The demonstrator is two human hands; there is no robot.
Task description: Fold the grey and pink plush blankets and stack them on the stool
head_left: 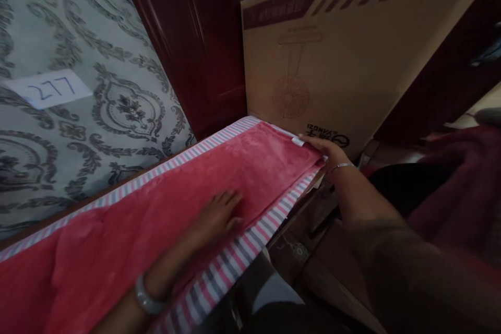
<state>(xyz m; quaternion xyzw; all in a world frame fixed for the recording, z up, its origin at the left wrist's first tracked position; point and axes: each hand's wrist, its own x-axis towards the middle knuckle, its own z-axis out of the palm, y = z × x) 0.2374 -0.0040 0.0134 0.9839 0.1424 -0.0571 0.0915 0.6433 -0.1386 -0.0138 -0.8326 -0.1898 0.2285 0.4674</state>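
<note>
A red plush blanket [250,167], folded into a long strip, lies on a striped cloth [250,242] of pink, grey and white. My left hand [219,214] rests flat on the blanket near its front edge, fingers stretched out. At the far right end, my right hand [324,148] grips the blanket's corner beside a small white tag [298,141]. Its thumb and the underside of the grip are partly hidden. There is a pale bangle [146,297] on the left wrist and a thin one [343,166] on the right.
A large cardboard box [352,52] with a printed fan stands past the far end. Patterned wallpaper [129,104] with a paper marked 277 [50,88] is at the left, beside a dark red wooden panel [188,26]. Dark red fabric [462,188] lies at the right.
</note>
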